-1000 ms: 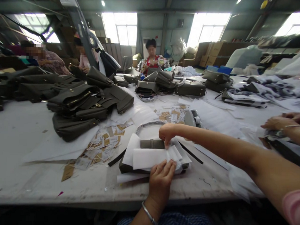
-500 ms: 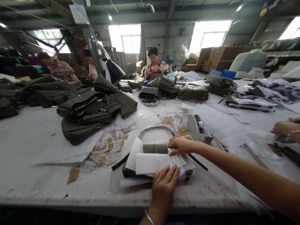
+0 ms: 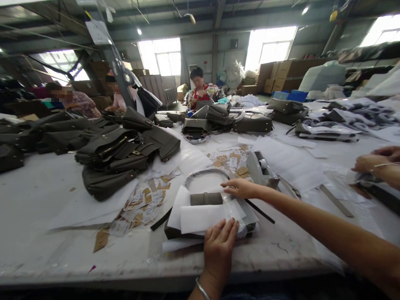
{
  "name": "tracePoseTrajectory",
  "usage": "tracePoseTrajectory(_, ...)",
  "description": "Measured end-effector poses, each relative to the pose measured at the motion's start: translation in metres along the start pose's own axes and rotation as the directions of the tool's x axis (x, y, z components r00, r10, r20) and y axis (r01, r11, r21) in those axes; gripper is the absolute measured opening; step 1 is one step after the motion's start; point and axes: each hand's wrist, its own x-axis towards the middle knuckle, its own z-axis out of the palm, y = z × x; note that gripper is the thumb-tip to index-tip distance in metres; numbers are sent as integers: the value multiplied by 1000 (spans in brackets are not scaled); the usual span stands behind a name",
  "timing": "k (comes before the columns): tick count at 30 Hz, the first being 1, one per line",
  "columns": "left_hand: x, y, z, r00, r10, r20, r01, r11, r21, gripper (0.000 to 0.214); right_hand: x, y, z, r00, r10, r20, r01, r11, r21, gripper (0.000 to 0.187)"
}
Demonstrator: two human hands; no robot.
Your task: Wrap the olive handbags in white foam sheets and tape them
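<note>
A dark olive handbag (image 3: 172, 231) lies on the table in front of me, mostly covered by white foam sheets (image 3: 197, 219). Its wrapped handle (image 3: 195, 176) arches away from me, and a grey strap-like flap (image 3: 206, 199) shows between the sheets. My left hand (image 3: 220, 238) rests with its fingers laid flat on the near right part of the wrapping. Just past the flap, my right hand (image 3: 240, 188) has its fingers stretched out over the wrapping's upper right corner. A clear film under it is hard to make out.
Paper tags (image 3: 145, 200) lie scattered at the left, below piled dark bags (image 3: 114, 151). A grey tape dispenser (image 3: 261, 167) stands beyond my right hand. Another person's hands (image 3: 372, 164) work at the right. The table's near edge (image 3: 133, 276) runs below the bag.
My right hand has lifted slightly and shifted from the flap's right end toward the handle's base. My left hand stays on the wrapping. The view has turned a little.
</note>
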Motion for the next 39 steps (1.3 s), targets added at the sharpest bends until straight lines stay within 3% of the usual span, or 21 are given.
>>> tracePoseTrajectory(5,2,0,-2,999,-2,33,3,1000,-12,37,-64,-32,26,963,-90,-256,90,996,-11,41)
tracePoseTrajectory(11,2,-2,-7,999,2,50,2,997,-72,34,-116,-42,85,895,-186,-405,100,970,-223,66)
tracePoseTrajectory(15,1,-5,-12,998,49,51,-44,995,-87,28,-119,-42,89,861,-232,-453,119,958,-262,58)
tracePoseTrajectory(22,5,-3,-16,998,-7,64,12,997,-72,19,-111,-55,82,875,-215,-434,108,960,-257,48)
tracePoseTrajectory(27,5,-1,-15,996,-36,86,41,998,-54,22,-108,-53,101,794,-257,-550,133,958,-255,35)
tracePoseTrajectory(31,5,-1,-16,995,-48,85,52,997,-48,22,-115,-57,109,739,-266,-619,111,954,-278,34)
tracePoseTrajectory(35,6,-2,-19,994,-49,96,55,996,-64,24,-133,-66,114,730,-248,-637,75,955,-287,38)
tracePoseTrajectory(39,11,1,-25,990,-47,131,59,995,-84,28,-145,-71,122,759,-255,-599,43,938,-344,49)
